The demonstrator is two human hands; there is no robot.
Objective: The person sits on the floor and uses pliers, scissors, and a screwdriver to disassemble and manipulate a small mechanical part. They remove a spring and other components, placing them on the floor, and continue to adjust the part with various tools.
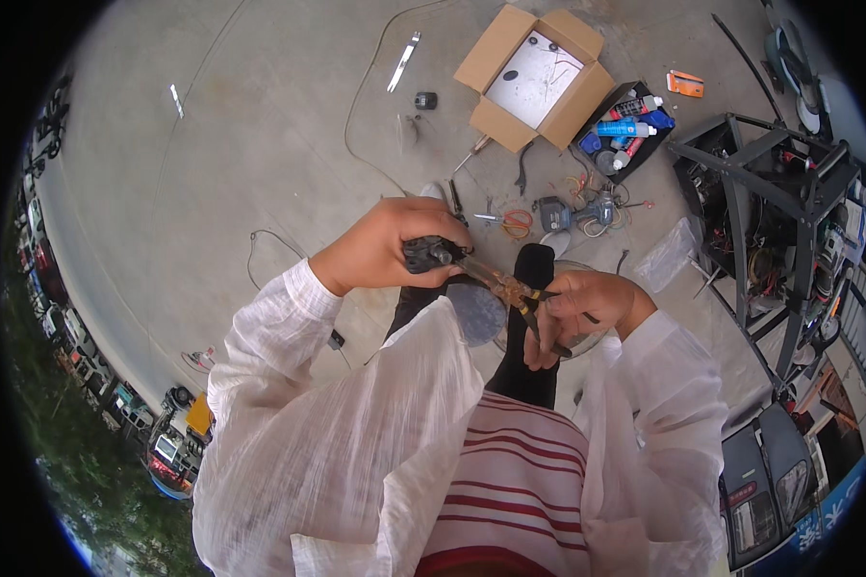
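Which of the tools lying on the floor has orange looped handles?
The scissors, just left of the blue-grey cordless power tool. Their orange loops set them apart; the screwdriver near the cardboard box has one straight handle.

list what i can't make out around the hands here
Head view:
Underside of the black piece: turned away from the camera.
Rest of the pale shoe: behind the left hand.
Pliers: handles partly behind the right hand.
Whether the pliers grip the brownish metal piece: too small, blurred.
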